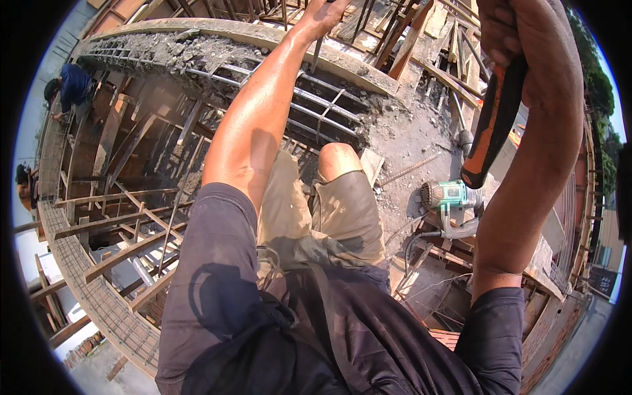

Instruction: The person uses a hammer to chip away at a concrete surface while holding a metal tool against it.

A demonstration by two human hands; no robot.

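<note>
At the top edge, my left hand (324, 16) is closed round a dark metal rod (317, 54), which points down at the inner edge of the broken concrete beam (243, 41). The rod's upper end is cut off by the picture. My right hand (526, 39), raised at the upper right, grips a tool with a black-and-orange handle (494, 122); its head is out of view. Below the rod, bare steel bars (322, 102) run through an opened stretch of the beam, with rubble along it. My bent knees are just behind these bars.
A teal power tool (451, 196) lies on the dusty concrete to my right, its cable (409, 247) beside it. Wooden props and planks (131, 210) cross a deep opening at left. Another person (71, 89) in dark blue bends at the far left edge; someone else (25, 184) is partly visible below.
</note>
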